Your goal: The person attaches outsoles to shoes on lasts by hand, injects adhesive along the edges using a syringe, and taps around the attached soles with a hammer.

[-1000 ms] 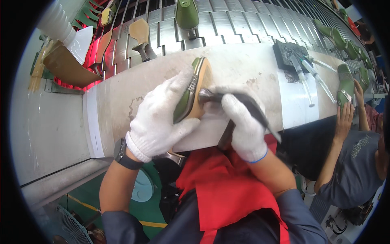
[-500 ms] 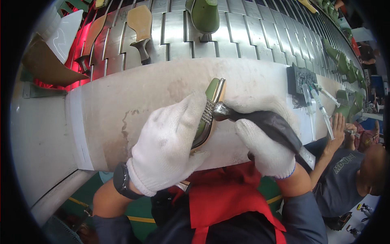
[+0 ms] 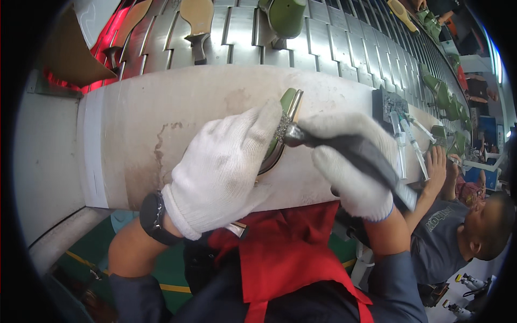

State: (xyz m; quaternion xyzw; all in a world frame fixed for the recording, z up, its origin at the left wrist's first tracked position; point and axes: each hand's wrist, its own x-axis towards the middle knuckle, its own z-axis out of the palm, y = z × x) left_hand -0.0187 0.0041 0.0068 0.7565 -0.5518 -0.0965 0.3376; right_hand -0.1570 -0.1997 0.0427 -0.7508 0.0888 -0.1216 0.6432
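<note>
My left hand [image 3: 223, 161], in a white knit glove, is closed around a small green shoe [image 3: 288, 97] with a shiny metallic edge. A glittering band [image 3: 282, 126] crosses the shoe beside my fingertips. My gloved right hand [image 3: 358, 172] is wrapped around a black-handled tool [image 3: 350, 148] with a rounded metal head. That head rests at the band, touching or very close to it; I cannot tell which. Motion blurs the right hand and the handle. My left hand covers much of the shoe.
Both hands work over a pale, stained board [image 3: 142, 134]. At its right lie several syringes [image 3: 414, 142] beside a dark block [image 3: 389, 105]. Beyond it, a slatted metal conveyor [image 3: 237, 32] carries a green shoe [image 3: 285, 19] and tan soles [image 3: 197, 16]. A co-worker [image 3: 447, 237] is close on the right.
The whole view has shifted, so the board and conveyor appear higher. My right hand and the tool have become blurred, while the tool's head stays by the band. My left hand keeps its grip.
</note>
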